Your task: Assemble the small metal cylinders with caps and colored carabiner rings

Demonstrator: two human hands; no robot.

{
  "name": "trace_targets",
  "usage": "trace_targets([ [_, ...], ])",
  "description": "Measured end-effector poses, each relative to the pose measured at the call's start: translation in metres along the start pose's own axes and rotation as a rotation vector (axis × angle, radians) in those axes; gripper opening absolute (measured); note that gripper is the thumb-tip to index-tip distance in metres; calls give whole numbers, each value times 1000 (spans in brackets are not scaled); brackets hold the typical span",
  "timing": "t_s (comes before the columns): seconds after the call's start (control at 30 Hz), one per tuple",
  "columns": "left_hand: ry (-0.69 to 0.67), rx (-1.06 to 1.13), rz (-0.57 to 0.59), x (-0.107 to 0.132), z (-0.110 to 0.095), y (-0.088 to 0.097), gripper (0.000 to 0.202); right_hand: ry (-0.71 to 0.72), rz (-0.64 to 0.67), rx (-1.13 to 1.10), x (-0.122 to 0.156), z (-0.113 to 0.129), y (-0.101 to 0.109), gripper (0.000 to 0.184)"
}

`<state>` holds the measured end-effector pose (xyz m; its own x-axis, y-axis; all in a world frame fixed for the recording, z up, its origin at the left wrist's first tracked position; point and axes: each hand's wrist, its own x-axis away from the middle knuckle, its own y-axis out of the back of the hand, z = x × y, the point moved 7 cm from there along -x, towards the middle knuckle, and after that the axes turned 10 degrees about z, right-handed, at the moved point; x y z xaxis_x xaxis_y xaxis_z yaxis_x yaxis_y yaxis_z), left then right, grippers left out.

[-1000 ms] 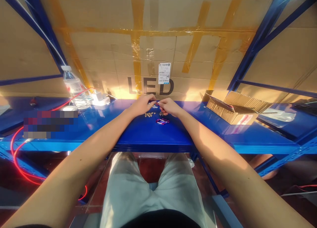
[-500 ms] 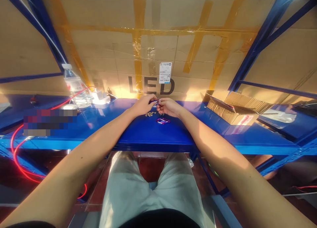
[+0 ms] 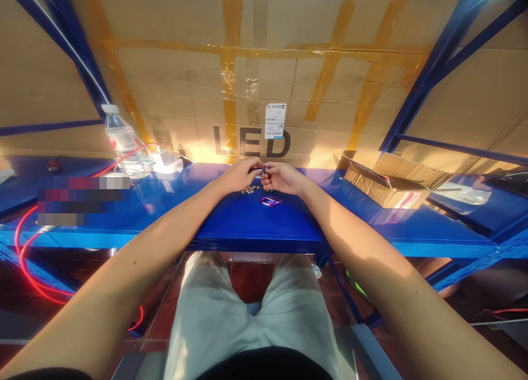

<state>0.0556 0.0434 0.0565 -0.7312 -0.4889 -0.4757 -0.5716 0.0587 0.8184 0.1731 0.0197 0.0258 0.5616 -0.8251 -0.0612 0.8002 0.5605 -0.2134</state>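
My left hand point(image 3: 243, 174) and my right hand point(image 3: 281, 177) meet above the blue tabletop, fingertips pinched close together. Between them shows a small, dark purple, shiny piece point(image 3: 263, 171), mostly covered by the fingers; its kind cannot be made out. Just below my left fingers lies a loose group of small brass-coloured parts point(image 3: 249, 190), and a few more are partly hidden under my right hand. Nearer to me, shiny purple and blue metal loops point(image 3: 271, 202), shaped like carabiners, rest on the table.
An open cardboard box point(image 3: 388, 185) stands on the right of the blue table point(image 3: 256, 226). At left are a water bottle point(image 3: 124, 143), a white plug adapter point(image 3: 167, 161), a red cable point(image 3: 22, 248) and a blurred-out patch. A large taped carton point(image 3: 181, 94) backs the table.
Both hands stay almost in place, with only slight shifts of the fingers around the small piece. The parts on the table have not moved.
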Motion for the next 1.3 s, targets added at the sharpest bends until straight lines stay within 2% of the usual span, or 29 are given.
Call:
trace_targets([
  [0.23, 7, -20, -34, 2, -2, 7, 14, 6, -84, 165, -1, -3, 6, 27],
  [0.37, -41, -39, -35, 2, -9, 9, 16, -3, -95, 209, -2, -6, 9, 33],
  [0.87, -70, -254, 123, 0, -17, -1, 29, -11, -220, 304, -8, -7, 17, 29],
  [1.3, -77, -295, 122, -2, -16, -7, 25, -9, -295, 378, -9, -8, 21, 28],
])
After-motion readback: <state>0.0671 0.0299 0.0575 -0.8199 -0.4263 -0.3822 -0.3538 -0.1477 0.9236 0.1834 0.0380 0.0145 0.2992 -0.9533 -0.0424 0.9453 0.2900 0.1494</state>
